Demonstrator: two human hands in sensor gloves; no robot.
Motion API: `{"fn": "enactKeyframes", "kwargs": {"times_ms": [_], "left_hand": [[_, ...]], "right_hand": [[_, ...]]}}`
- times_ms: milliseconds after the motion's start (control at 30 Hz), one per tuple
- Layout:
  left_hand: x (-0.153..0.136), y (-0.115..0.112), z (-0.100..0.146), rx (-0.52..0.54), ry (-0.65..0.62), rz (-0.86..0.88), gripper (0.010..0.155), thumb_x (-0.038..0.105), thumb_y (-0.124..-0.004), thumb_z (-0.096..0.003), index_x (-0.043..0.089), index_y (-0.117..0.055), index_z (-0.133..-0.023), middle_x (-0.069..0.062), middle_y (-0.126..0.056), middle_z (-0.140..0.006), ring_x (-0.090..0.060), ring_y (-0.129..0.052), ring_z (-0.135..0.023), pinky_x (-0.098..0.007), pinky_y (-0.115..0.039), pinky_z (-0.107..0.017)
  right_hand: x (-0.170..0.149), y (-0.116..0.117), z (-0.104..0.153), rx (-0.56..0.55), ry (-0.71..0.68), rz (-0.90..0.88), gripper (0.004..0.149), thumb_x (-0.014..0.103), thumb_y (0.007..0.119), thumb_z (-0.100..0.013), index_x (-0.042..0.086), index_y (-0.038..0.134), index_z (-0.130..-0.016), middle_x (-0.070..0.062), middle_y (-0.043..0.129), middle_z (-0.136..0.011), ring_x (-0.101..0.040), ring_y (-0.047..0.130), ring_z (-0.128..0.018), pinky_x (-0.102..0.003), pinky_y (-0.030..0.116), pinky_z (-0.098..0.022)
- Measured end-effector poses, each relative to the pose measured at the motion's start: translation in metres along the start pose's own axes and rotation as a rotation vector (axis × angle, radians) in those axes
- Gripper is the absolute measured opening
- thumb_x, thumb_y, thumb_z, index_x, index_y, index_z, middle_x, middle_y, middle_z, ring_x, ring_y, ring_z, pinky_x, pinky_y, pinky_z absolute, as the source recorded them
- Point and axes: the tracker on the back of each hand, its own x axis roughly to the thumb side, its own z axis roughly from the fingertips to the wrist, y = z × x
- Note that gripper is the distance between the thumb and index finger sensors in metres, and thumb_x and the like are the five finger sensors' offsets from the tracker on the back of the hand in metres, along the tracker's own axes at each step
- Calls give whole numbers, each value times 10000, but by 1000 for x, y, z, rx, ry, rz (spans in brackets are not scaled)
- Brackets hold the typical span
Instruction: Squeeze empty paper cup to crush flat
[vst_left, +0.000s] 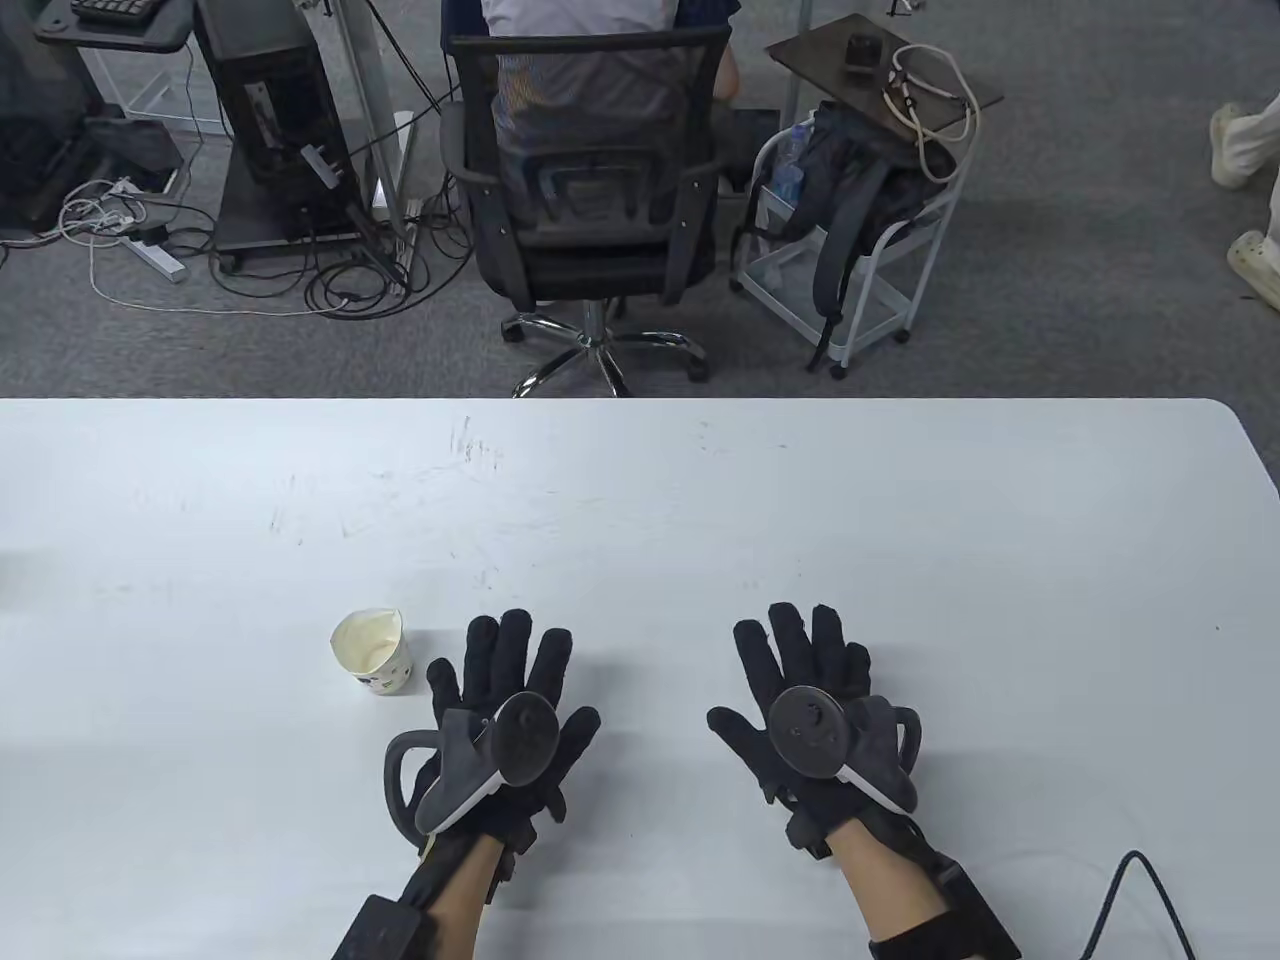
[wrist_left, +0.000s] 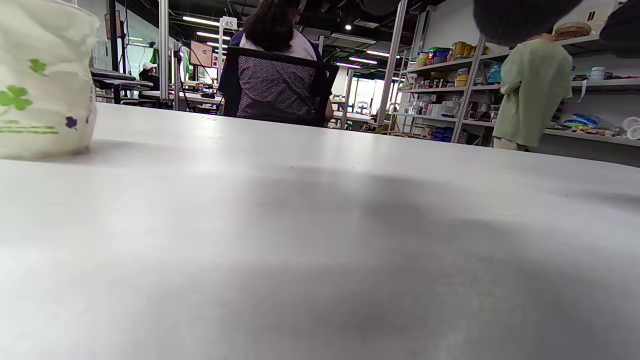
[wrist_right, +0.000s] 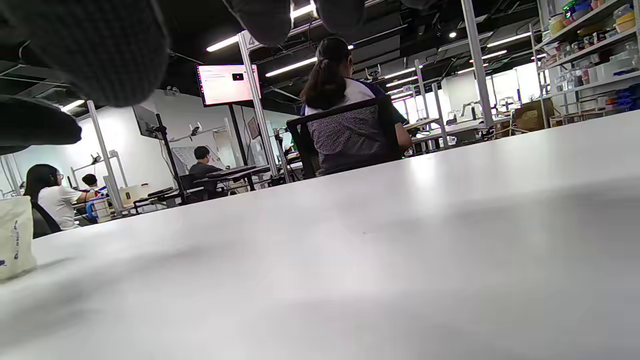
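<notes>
A white paper cup (vst_left: 373, 652) with a green clover print stands upright on the white table (vst_left: 640, 500), its rim slightly dented. It also shows in the left wrist view (wrist_left: 45, 80) at the far left and in the right wrist view (wrist_right: 15, 237) at the left edge. My left hand (vst_left: 510, 680) lies with fingers spread just right of the cup, not touching it. My right hand (vst_left: 800, 670) lies with fingers spread further right. Both hands hold nothing.
A black cable (vst_left: 1130, 890) lies on the table at the bottom right. Beyond the far table edge are an office chair (vst_left: 590, 190) with a seated person and a small white cart (vst_left: 850, 250).
</notes>
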Motion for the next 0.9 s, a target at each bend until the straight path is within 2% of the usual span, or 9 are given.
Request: {"fn": "enactKeyframes", "kwargs": {"times_ms": [333, 467, 533, 633, 733, 900], "left_hand": [[-10, 3, 0, 5, 41, 30, 799, 732, -651, -530, 420, -317, -1184, 39, -149, -1268, -262, -74, -1164, -685, -264, -795], [-15, 17, -4, 14, 82, 36, 787, 732, -660, -536, 427, -344, -1189, 48, -168, -1278, -256, -80, -1174, -683, -259, -801], [-20, 29, -10, 56, 103, 38, 782, 727, -675, -531, 426, -369, -1185, 50, -193, -1278, -258, -100, -1176, -677, -275, -806], [-38, 50, -24, 20, 195, -63, 793, 750, -664, -529, 459, -331, -1188, 85, -161, -1287, -237, -69, -1190, -677, -250, -825], [-59, 61, -37, 0, 279, -40, 819, 779, -661, -515, 488, -299, -1189, 110, -129, -1292, -229, -34, -1197, -698, -230, -828], [-101, 59, -56, -92, 420, -11, 872, 826, -669, -481, 530, -242, -1182, 136, -62, -1291, -247, 1, -1198, -714, -198, -829]], "right_hand": [[0, 1, 1, 2, -4, -18, 843, 658, 745, -435, 287, 385, -1100, -110, 303, -1178, -495, 254, -1036, -705, 344, -680], [3, -2, 1, -13, -17, -24, 839, 657, 744, -434, 290, 386, -1099, -107, 308, -1179, -496, 261, -1037, -707, 343, -679], [4, -1, 1, -10, -22, -29, 838, 655, 746, -434, 289, 389, -1099, -109, 308, -1178, -497, 262, -1037, -707, 343, -679], [4, 0, 1, 6, -32, -14, 837, 657, 745, -434, 292, 392, -1100, -109, 310, -1180, -499, 264, -1037, -708, 342, -679], [3, 0, -1, 3, -24, -42, 832, 653, 746, -434, 294, 397, -1098, -107, 310, -1179, -498, 261, -1037, -709, 337, -680], [3, -1, -1, 9, -18, -40, 831, 653, 747, -434, 294, 400, -1099, -108, 311, -1180, -500, 265, -1037, -711, 336, -680]]}}
